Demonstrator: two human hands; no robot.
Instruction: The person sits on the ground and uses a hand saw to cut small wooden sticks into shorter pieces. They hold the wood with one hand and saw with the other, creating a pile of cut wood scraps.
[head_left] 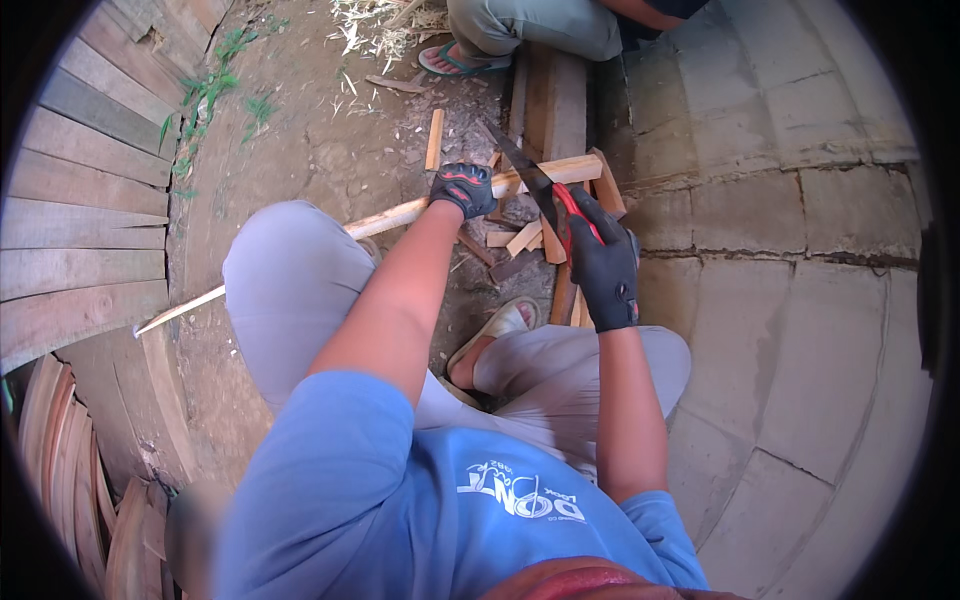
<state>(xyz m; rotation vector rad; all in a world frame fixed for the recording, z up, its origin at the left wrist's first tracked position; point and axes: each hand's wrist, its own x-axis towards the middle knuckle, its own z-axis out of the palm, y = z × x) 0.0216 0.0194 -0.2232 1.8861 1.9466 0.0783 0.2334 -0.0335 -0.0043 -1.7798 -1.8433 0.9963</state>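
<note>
A long, pale wooden strip (395, 217) runs from the lower left, past my left knee, up to the right. My left hand (465, 188), in a black and red glove, is closed around it close to its right end. In my right hand (605, 260), also gloved in black, is the red handle of a hand saw (523, 165). The dark blade slants up and left from that hand, crossing the strip just right of my left hand. Whether its teeth are cutting into the wood cannot be told. Short wood offcuts (523, 238) lie below the strip.
A person in grey trousers (540, 25) and sandals (462, 64) sits at the far side. A thick wooden beam (553, 100) lies between us. Grey blocks (790, 330) cover the right. At left stands a plank wall (85, 220), with stacked boards (65, 450) nearby.
</note>
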